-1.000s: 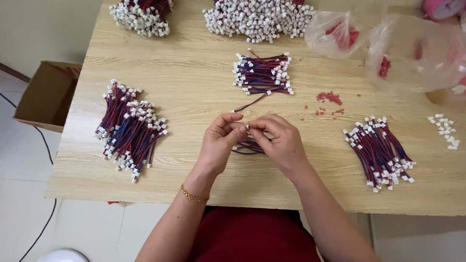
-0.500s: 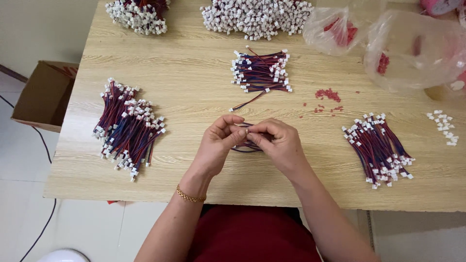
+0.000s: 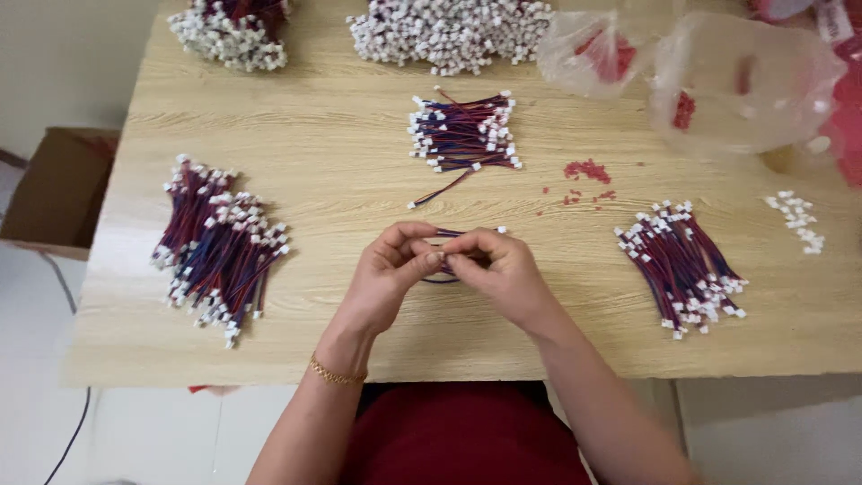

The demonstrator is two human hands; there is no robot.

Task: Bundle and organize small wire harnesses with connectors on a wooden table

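both hands (image 3: 449, 265) pinch one small wire lead (image 3: 453, 235) between their fingertips — mid-table.

A short red-and-blue wire lead with small white plastic connectors (image 3: 449, 260) is held just above the light wooden tabletop, near the front edge and a little left of centre. It is bent into a loose loop: a dark curve of wire hangs below the fingers, and one white connector end pokes out on the far right side. The left hand (image 3: 388, 274) and the right hand (image 3: 503, 269) meet over it, thumbs and forefingers pinched together on its middle, fingertips touching. Most of the lead is hidden between the fingers, so its other end cannot be seen.
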